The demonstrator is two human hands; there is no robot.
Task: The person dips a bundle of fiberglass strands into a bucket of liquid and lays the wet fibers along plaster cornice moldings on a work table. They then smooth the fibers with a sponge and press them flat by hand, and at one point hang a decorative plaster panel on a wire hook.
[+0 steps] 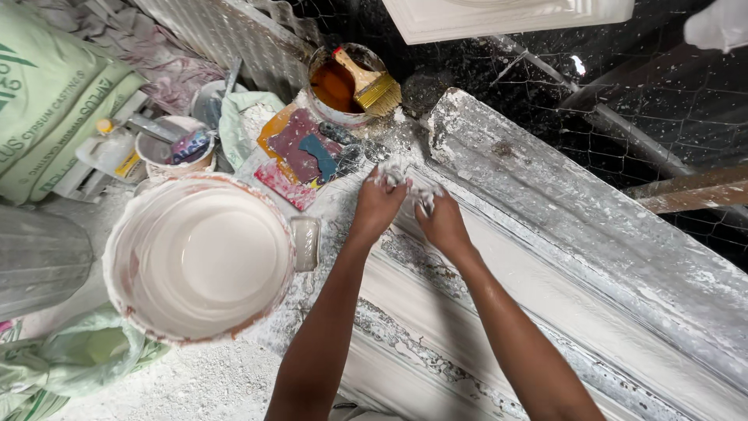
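Centre of frame: both hands meet over the upper end of the long white plaster moulding, which runs from upper centre to lower right.
Left hand: fingers curled closed on a clump of wet white fibre; count, one.
Right hand: fingers bent around the same clump, pressing it to the moulding; count, one.
Fibre clump: upper centre, touching the moulding, just beside both sets of fingertips.
Large bucket: one, left of centre, filled with white plaster mix, touching the moulding edge area.
Small tub: one, upper left, tools lying across it.
Tin: one, upper centre, holding orange-brown liquid.
Brush: one, yellow bristles, resting on the tin rim.
Sack: one, green, upper left corner.
Plastic bags: green, lower left; count cannot be told.
Surface: floor coated with white powder.
Room: dark speckled stone at top, overlaid with wire mesh; corrugated sheet at upper left.
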